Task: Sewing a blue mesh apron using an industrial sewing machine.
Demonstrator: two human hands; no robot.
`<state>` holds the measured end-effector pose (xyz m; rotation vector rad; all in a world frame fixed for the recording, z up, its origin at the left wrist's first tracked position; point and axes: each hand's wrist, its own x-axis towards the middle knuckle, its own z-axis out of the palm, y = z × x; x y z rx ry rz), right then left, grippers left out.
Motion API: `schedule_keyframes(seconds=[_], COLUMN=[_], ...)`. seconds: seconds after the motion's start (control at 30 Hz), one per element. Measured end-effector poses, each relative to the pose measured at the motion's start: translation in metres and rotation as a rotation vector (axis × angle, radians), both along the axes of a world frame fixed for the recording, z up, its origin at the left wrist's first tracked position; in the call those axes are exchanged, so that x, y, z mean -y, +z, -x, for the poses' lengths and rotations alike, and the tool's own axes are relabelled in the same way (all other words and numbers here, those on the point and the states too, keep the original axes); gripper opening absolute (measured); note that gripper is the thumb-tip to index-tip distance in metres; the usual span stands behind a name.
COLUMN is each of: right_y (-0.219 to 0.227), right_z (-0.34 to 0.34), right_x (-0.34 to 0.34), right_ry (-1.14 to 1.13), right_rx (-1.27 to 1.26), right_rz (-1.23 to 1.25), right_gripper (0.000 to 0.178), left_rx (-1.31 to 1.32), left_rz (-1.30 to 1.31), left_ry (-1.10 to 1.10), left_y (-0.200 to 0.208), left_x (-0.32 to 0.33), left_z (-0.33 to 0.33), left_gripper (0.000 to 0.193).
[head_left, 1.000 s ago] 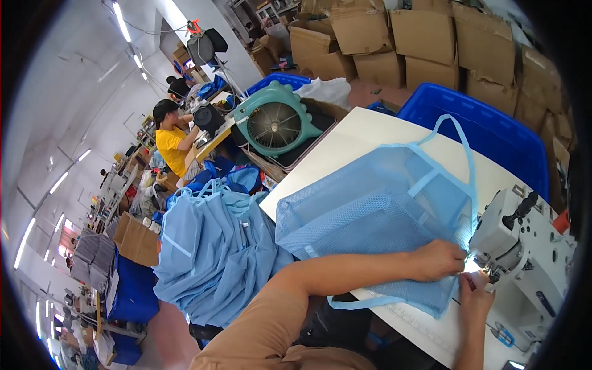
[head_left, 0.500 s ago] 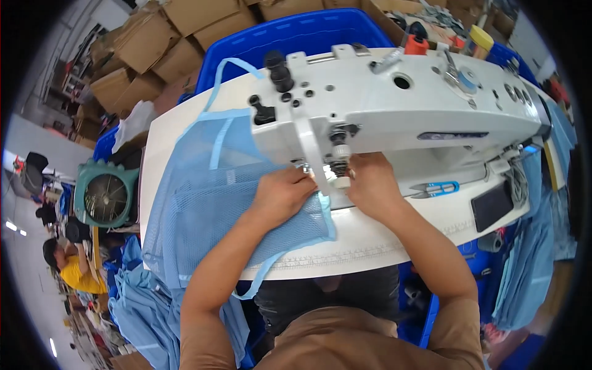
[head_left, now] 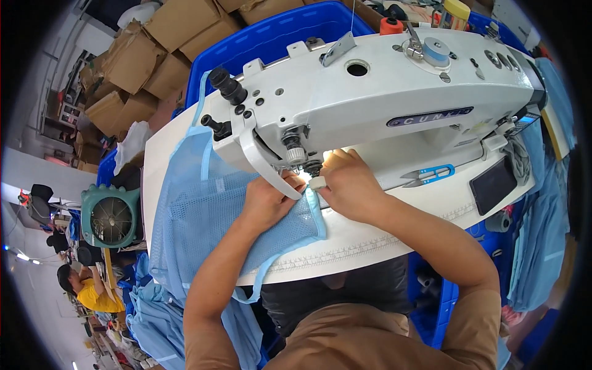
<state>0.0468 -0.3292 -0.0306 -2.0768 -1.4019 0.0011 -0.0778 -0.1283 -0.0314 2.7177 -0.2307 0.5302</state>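
A white sewing machine (head_left: 364,102) stands over a light blue mesh piece (head_left: 203,213) with a solid blue binding (head_left: 316,216) along its edge. My left hand (head_left: 269,200) presses and pinches the mesh just left of the lit needle area, fingertips partly behind the machine's white guard. On the other side of the needle, my right hand (head_left: 351,188) is closed, its thumb by the binding and a small white block (head_left: 317,183). The machine head covers part of its fingers, so what they grip is hidden. A loose blue strap (head_left: 262,276) hangs over the table's front edge.
Blue-handled thread snips (head_left: 431,175) and a dark phone (head_left: 493,185) lie on the right of the white table (head_left: 351,237), which has a ruler strip along its front. A blue bin (head_left: 277,37) sits behind, a green fan (head_left: 111,216) at left. Farther left, a person (head_left: 92,290) in yellow works.
My view has shifted, so the machine appears lower and farther left. Both hands stay at the needle area; the right hand now sits more openly in sight beside the binding.
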Motion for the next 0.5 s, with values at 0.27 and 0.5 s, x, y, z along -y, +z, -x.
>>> schedule_keyframes(seconds=[0.27,0.5], right_y=[-0.010,-0.001], right_z=[-0.002,-0.004], right_x=[0.001,-0.004], right_ry=[-0.013,-0.014], right_rx=[-0.011,0.022], right_rz=[-0.047,0.004], right_gripper=[0.012,0.012], left_rx=[-0.110,-0.038], left_rz=[0.150,0.066], left_ry=[0.054,0.043], left_y=[0.016,0.014], left_x=[0.003,0.002], left_z=[0.001,0.000], left_gripper=[0.020,0.011])
